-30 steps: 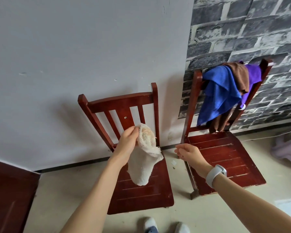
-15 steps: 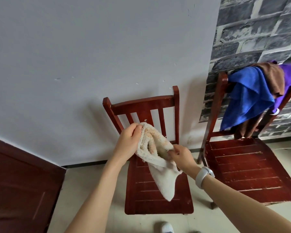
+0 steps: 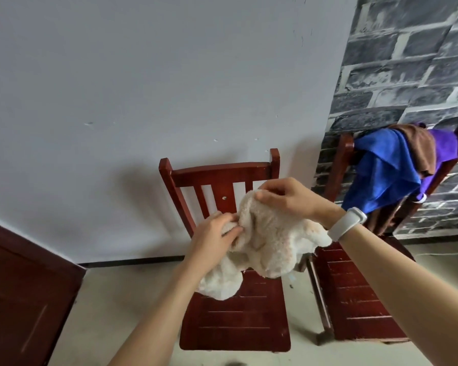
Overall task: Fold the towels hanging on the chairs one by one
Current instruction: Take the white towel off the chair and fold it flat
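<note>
Cream fluffy towel (image 3: 270, 241) bunched up in mid-air, right over the seat of the near chair (image 3: 236, 323), lower end drooping down toward the front-left part of the seat. Hard to tell if that bottom fold actually touches the wood or just hangs above it.

Left hand (image 3: 213, 237) curled into the left side of the towel, fingers dug into the pile. Right hand (image 3: 288, 199) up higher, pinching the top edge of the same towel, just in front of the chair's backrest slats. White wristband (image 3: 348, 224) on the right wrist. So both hands clamped on the one towel, close together, right above left.

Second chair (image 3: 354, 297) just beside the first, against the grey brick-pattern wall (image 3: 407, 62). Over its backrest: blue towel (image 3: 384, 178) draped on the left side and hanging lowest, brown towel (image 3: 418, 146) lying over the top in the middle, purple towel (image 3: 443, 143) at the right end. All three overlapping, unfolded.

Plain white wall (image 3: 143, 88) behind the near chair, dark red wooden panel (image 3: 21, 291) at the lower left, pale floor (image 3: 132, 307) underneath everything.
</note>
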Demonstrator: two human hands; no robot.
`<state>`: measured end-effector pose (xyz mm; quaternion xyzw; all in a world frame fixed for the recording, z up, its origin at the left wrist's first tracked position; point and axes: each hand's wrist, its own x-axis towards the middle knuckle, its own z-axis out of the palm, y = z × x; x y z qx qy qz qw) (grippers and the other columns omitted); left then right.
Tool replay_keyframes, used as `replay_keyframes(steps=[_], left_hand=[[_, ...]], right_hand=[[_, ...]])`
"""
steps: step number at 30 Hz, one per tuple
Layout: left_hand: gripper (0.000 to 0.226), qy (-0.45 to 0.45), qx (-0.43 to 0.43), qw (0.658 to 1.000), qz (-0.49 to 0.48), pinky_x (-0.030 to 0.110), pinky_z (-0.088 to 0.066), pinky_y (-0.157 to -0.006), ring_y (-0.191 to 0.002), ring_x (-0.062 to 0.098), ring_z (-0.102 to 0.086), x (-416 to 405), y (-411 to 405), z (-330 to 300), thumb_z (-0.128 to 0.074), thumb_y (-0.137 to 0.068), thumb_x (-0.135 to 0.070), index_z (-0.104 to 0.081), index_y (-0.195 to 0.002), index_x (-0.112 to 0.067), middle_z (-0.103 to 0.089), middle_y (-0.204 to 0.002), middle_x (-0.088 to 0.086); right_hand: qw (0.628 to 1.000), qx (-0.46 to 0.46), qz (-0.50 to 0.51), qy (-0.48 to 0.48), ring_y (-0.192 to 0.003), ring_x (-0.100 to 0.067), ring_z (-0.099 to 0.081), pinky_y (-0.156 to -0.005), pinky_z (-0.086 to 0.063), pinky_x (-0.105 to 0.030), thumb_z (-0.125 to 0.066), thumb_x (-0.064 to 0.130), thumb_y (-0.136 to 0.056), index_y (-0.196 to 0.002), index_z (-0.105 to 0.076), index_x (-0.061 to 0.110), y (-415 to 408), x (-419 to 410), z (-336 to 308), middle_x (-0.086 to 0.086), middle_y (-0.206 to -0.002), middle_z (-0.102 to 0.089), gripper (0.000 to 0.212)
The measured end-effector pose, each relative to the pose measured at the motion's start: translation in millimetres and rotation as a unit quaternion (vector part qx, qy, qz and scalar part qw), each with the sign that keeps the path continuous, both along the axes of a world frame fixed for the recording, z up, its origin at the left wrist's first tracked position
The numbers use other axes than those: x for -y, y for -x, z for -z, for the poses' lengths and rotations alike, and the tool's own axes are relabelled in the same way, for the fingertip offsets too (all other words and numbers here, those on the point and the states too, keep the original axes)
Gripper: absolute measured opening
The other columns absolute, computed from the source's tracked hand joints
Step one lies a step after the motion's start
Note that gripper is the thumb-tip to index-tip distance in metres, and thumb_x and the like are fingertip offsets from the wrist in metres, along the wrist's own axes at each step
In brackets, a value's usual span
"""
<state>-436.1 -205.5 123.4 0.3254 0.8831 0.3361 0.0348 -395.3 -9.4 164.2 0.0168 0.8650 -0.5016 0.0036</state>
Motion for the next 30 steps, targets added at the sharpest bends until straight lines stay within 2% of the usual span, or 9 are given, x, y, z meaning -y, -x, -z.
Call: replay_keyframes(steps=[3, 6, 9, 12, 18, 20, 23, 26, 30], left_hand=[[0.017, -0.045, 0.062, 0.997, -0.022, 0.006, -0.039, -0.065, -0.081, 0.007, -0.058, -12, -3, 0, -0.058, -0.088, -0.026, -0.066, -0.096, -0.014, -0.062, -0.086, -0.006], [0.019, -0.07, 0.112, 0.991, -0.037, 0.006, -0.041, -0.065, -0.079, 0.004, -0.058, -20, -8, -2, -0.055, -0.09, -0.026, -0.066, -0.095, -0.012, -0.064, -0.084, -0.005], [0.023, -0.104, 0.167, 0.979, -0.058, 0.022, -0.048, -0.072, -0.081, 0.018, -0.062, -27, -13, 0, -0.054, -0.09, -0.027, -0.066, -0.095, -0.008, -0.067, -0.086, 0.007], [0.021, -0.128, 0.214, 0.967, -0.056, 0.035, -0.05, -0.077, -0.085, 0.022, -0.062, -31, -18, 0, -0.055, -0.09, -0.028, -0.066, -0.095, -0.01, -0.066, -0.088, 0.012], [0.016, -0.136, 0.22, 0.963, -0.078, 0.027, -0.05, -0.075, -0.088, 0.011, -0.061, -16, -16, -3, -0.053, -0.09, -0.03, -0.063, -0.096, -0.019, -0.066, -0.091, 0.002], [0.019, -0.133, 0.225, 0.958, -0.118, 0.018, -0.047, -0.072, -0.088, 0.007, -0.059, -4, -10, -2, -0.053, -0.091, -0.03, -0.063, -0.1, -0.017, -0.065, -0.092, -0.003], [0.023, -0.116, 0.263, 0.947, -0.143, 0.019, -0.045, -0.082, -0.103, 0.009, -0.057, 20, -1, 5, -0.06, -0.087, -0.025, -0.061, -0.109, -0.019, -0.063, -0.103, -0.008], [0.038, -0.07, 0.267, 0.951, -0.142, 0.027, -0.042, -0.096, -0.117, 0.008, -0.045, 40, 4, 15, -0.061, -0.086, -0.016, -0.054, -0.122, -0.022, -0.054, -0.125, -0.006], [0.031, -0.026, 0.166, 0.968, -0.187, 0.021, -0.037, -0.085, -0.108, 0.009, -0.047, 54, 4, 26, -0.052, -0.09, -0.008, -0.057, -0.12, -0.014, -0.058, -0.124, 0.003]], right_hand=[[0.974, -0.019, 0.19, -0.122, -0.089, -0.007, -0.053, -0.084, -0.046, -0.022, -0.057, 0.031, -0.088, -0.109, -0.059, 0.019, -5, -5, 35, 0.006, -0.099, -0.053, 0.024], [0.951, 0.057, 0.293, -0.081, -0.1, -0.016, -0.054, -0.09, -0.046, -0.032, -0.052, 0.032, -0.09, -0.114, -0.055, 0.012, -41, -3, 85, -0.002, -0.11, -0.054, 0.031], [0.968, 0.16, 0.195, 0.018, -0.104, -0.018, -0.058, -0.084, -0.043, -0.025, -0.053, 0.033, -0.09, -0.118, -0.054, 0.011, -79, 15, 127, -0.001, -0.109, -0.058, 0.036], [0.964, 0.226, 0.089, 0.11, -0.11, -0.013, -0.052, -0.089, -0.041, -0.019, -0.059, 0.03, -0.087, -0.134, -0.038, 0.013, -87, 34, 140, 0.0, -0.126, -0.052, 0.054], [0.952, 0.152, 0.195, 0.183, -0.072, -0.01, -0.056, -0.056, -0.042, -0.008, -0.061, 0.018, -0.085, -0.092, -0.057, 0.011, -65, 44, 130, 0.004, -0.078, -0.059, 0.01], [0.947, 0.121, 0.24, 0.176, -0.061, -0.01, -0.049, -0.048, -0.037, -0.01, -0.057, 0.015, -0.087, -0.084, -0.058, 0.004, -65, 41, 129, 0.001, -0.07, -0.055, 0.011], [0.937, 0.101, 0.28, 0.184, -0.064, -0.019, -0.045, -0.053, -0.036, -0.023, -0.051, 0.011, -0.089, -0.08, -0.059, -0.002, -65, 30, 125, -0.008, -0.067, -0.051, 0.018], [0.93, 0.09, 0.302, 0.189, -0.071, -0.021, -0.054, -0.057, -0.044, -0.028, -0.05, 0.015, -0.092, -0.096, -0.064, 0.012, -63, 15, 117, -0.007, -0.079, -0.061, 0.015], [0.925, 0.074, 0.333, 0.166, -0.076, -0.015, -0.059, -0.066, -0.05, -0.02, -0.048, 0.01, -0.092, -0.121, -0.055, 0.012, -64, -3, 112, -0.003, -0.089, -0.063, 0.03]])
